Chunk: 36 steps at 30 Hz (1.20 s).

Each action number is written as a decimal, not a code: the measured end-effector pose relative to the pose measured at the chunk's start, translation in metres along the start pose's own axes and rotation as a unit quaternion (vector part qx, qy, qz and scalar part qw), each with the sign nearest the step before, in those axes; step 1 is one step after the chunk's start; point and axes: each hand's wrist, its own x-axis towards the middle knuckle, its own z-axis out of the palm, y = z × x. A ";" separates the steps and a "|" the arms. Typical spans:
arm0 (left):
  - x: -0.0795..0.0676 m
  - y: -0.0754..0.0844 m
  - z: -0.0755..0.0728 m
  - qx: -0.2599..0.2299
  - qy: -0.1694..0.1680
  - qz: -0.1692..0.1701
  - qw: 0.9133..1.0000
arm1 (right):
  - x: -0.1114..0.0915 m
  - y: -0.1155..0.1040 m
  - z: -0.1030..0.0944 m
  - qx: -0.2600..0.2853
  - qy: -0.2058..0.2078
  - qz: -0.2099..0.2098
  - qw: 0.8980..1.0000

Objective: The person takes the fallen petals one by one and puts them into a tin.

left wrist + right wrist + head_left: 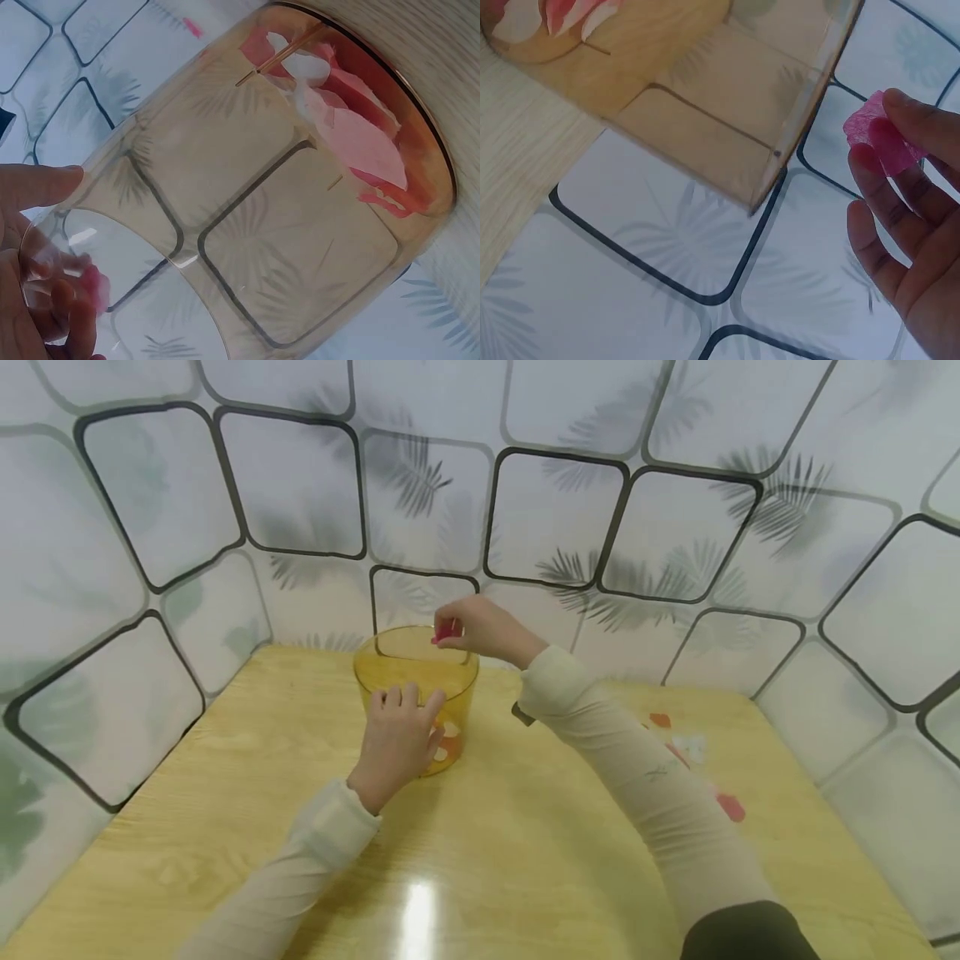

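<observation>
A see-through amber bin (375, 672) stands upright on the table, with pink and white paper scraps (360, 135) at its bottom. My left hand (397, 739) holds the near side of its rim, fingers bent at the edge; part of that hand is cut off in the left wrist view. Above the far right part of the rim, my right hand (480, 627) pinches a crumpled pink scrap (877, 131) between thumb and fingertips. In the right wrist view the scrap is apart from the bin's wall.
On the wooden table (487, 860), to the right, lie more scraps: an orange one (660, 720), a whitish one (693, 747) and a pink one (731, 807), partly behind the right sleeve. A small dark piece (522, 714) sits near the right cuff. Patterned walls (420, 502) enclose the table's back and sides.
</observation>
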 end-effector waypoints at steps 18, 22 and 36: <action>-0.011 0.009 0.003 -0.010 0.005 0.000 1.000 | -0.051 0.040 -0.003 0.023 0.000 0.030 0.999; -0.010 0.008 0.002 -0.011 0.003 -0.003 1.000 | -0.083 0.079 -0.013 0.012 0.015 0.047 0.999; -0.003 0.003 0.002 -0.016 0.020 -0.005 1.000 | -0.147 0.191 0.031 -0.024 -0.023 0.144 0.989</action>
